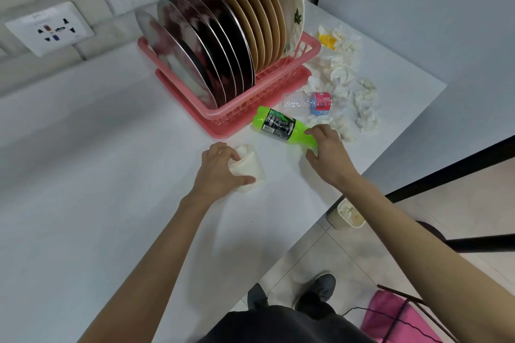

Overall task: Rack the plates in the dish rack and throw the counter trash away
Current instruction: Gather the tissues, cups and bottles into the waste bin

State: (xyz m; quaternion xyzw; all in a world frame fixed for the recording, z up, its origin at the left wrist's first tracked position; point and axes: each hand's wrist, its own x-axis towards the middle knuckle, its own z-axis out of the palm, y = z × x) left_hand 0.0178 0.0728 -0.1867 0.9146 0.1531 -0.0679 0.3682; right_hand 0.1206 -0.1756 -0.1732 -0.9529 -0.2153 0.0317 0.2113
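Plates (237,36) stand racked in the pink dish rack (245,118). Just in front of it, the left hand (220,172) grips a paper wad (252,166). The right hand (328,150) curls its fingers round the green plastic bottle (278,124) at the neck (it lies sideways). A loose hold could send it rolling off the counter (111,175).

Head camera looks steeply down, close over the white counter (83,175).

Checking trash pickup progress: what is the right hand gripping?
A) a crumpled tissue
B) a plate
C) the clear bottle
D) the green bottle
D: the right hand curls its fingers around the narrow end of the green bottle lying by the pink rack.
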